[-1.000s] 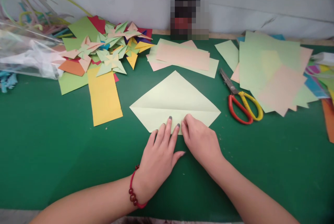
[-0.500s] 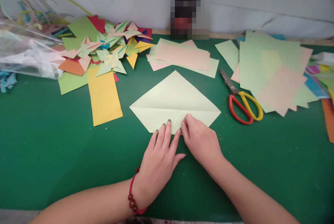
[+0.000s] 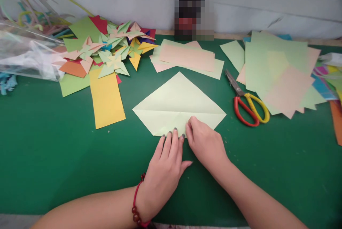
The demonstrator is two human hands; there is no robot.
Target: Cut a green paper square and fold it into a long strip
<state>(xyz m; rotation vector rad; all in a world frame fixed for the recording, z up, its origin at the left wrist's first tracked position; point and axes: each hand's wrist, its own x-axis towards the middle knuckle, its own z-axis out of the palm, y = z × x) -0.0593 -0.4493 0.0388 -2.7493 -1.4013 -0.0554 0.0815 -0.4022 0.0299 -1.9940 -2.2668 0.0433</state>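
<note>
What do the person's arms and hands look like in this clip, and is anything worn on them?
Both forearms are bare, with no sleeves or gloves in view. The left hand has dark grey polish on its fingernails, and a red bead bracelet on a red cord circles that wrist. The right hand shows no ring, watch or bracelet.

The single head-worn camera is looking forward and down at close range onto the green counter [image 3: 53,150], facing the wall beyond its far edge.

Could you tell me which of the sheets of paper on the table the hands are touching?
The pale green sheet folded to a point, alone mid-table; both hands press its near edge.
</note>
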